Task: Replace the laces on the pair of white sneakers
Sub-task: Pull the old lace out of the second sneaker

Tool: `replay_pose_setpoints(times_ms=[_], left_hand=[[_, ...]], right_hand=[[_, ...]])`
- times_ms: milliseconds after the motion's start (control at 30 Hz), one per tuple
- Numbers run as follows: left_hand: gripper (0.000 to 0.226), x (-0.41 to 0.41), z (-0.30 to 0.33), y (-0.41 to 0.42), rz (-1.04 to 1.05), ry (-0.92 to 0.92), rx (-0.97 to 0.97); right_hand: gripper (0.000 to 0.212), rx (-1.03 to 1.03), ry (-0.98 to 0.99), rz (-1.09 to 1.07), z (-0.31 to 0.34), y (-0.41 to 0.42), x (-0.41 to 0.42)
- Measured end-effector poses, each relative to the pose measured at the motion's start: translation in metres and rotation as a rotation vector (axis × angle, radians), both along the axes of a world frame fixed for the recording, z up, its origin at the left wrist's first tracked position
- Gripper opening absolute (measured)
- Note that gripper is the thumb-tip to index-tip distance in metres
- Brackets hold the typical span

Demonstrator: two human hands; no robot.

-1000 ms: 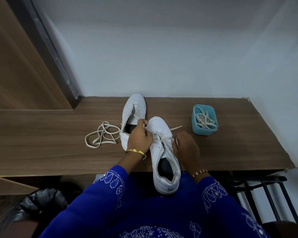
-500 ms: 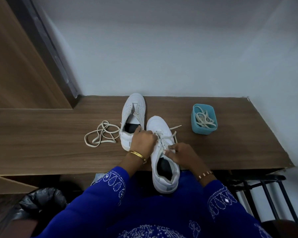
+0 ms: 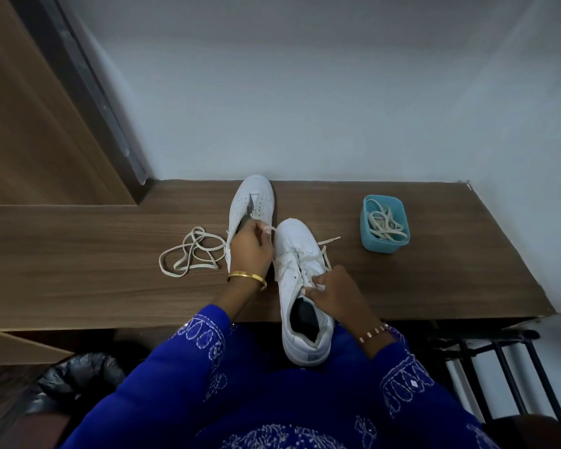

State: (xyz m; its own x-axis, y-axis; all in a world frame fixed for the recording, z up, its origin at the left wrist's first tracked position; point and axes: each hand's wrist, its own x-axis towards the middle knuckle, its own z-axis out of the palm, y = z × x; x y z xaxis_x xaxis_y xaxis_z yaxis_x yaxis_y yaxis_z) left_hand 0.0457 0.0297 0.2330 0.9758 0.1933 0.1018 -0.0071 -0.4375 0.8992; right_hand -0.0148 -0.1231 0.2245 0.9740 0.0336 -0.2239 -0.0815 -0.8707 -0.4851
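The right hand point(image 3: 334, 296) pinches the shoe point(image 3: 300, 286) to steady it, while the left hand point(image 3: 251, 247) pinches the lace point(image 3: 321, 254) (pulling it).

Single head-worn wide-angle view, steeply down and forward, close over the desk point(image 3: 94, 280).

Embroidered blue sleeves point(image 3: 188, 361), gold bangle point(image 3: 246, 275)

Home corner: wooden desk point(image 3: 78, 270), plain wall point(image 3: 305, 92).
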Motion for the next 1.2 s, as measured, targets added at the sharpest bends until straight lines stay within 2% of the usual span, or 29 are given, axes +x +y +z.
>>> replay_pose_setpoints(times_ms=[67,133,233,333,433,567,667,700,800,867,900,933,967,1067,1100,1133,1200], left_hand=[[0.036,-0.001,-0.011,0.004,-0.067,-0.225,0.430],[0.053,0.004,-0.021,0.002,-0.150,-0.417,0.779],[0.046,0.001,-0.026,-0.010,-0.379,-0.458,0.993],[0.028,-0.004,-0.025,-0.015,-0.488,-0.393,1.024],[0.044,0.000,-0.015,-0.020,-0.533,-0.066,0.754],[0.032,0.001,-0.001,-0.023,-0.380,0.131,0.040],[0.034,0.008,0.013,-0.021,-0.190,0.320,-0.552],[0.032,0.012,0.021,-0.018,-0.147,0.361,-0.691],[0.029,0.025,0.048,-0.004,-0.042,0.342,-0.944],[0.030,0.030,0.053,0.006,0.068,0.263,-1.001],[0.030,0.028,0.052,0.009,0.098,0.219,-0.915],[0.032,0.027,0.048,0.011,0.100,0.168,-0.717],[0.033,0.026,0.042,0.014,0.070,0.129,-0.410],[0.024,0.020,0.025,0.017,-0.102,0.137,0.696],[0.031,0.016,0.020,0.016,-0.151,0.169,0.895],[0.042,0.012,0.016,0.014,-0.190,0.179,0.984],[0.055,0.007,0.005,0.007,-0.289,0.074,1.007]], right_hand=[[0.043,-0.035,-0.026,-0.007,0.000,0.003,-0.003],[0.043,-0.040,-0.029,0.000,-0.002,0.005,-0.003],[0.043,-0.029,-0.025,0.037,-0.004,0.004,-0.001],[0.042,-0.030,-0.034,0.027,-0.004,0.003,-0.002],[0.041,-0.044,-0.039,0.033,-0.005,0.003,-0.002],[0.039,-0.043,-0.039,0.027,-0.007,0.003,-0.002],[0.037,-0.049,-0.042,0.031,-0.008,0.002,-0.001],[0.036,-0.048,-0.043,0.032,-0.008,0.002,-0.001],[0.040,-0.037,-0.043,0.045,-0.008,0.001,0.002],[0.042,-0.042,-0.029,0.063,-0.006,0.000,0.003],[0.043,-0.045,-0.023,0.071,-0.006,0.000,0.004],[0.043,-0.044,-0.021,0.072,-0.006,-0.001,0.004],[0.043,-0.041,-0.021,0.066,-0.006,-0.001,0.004],[0.040,-0.046,-0.056,0.049,-0.009,0.000,0.000],[0.038,-0.063,-0.072,0.048,-0.010,0.001,-0.002],[0.037,-0.081,-0.087,0.045,-0.011,0.002,-0.004],[0.035,-0.095,-0.106,0.032,-0.013,0.003,-0.006]])
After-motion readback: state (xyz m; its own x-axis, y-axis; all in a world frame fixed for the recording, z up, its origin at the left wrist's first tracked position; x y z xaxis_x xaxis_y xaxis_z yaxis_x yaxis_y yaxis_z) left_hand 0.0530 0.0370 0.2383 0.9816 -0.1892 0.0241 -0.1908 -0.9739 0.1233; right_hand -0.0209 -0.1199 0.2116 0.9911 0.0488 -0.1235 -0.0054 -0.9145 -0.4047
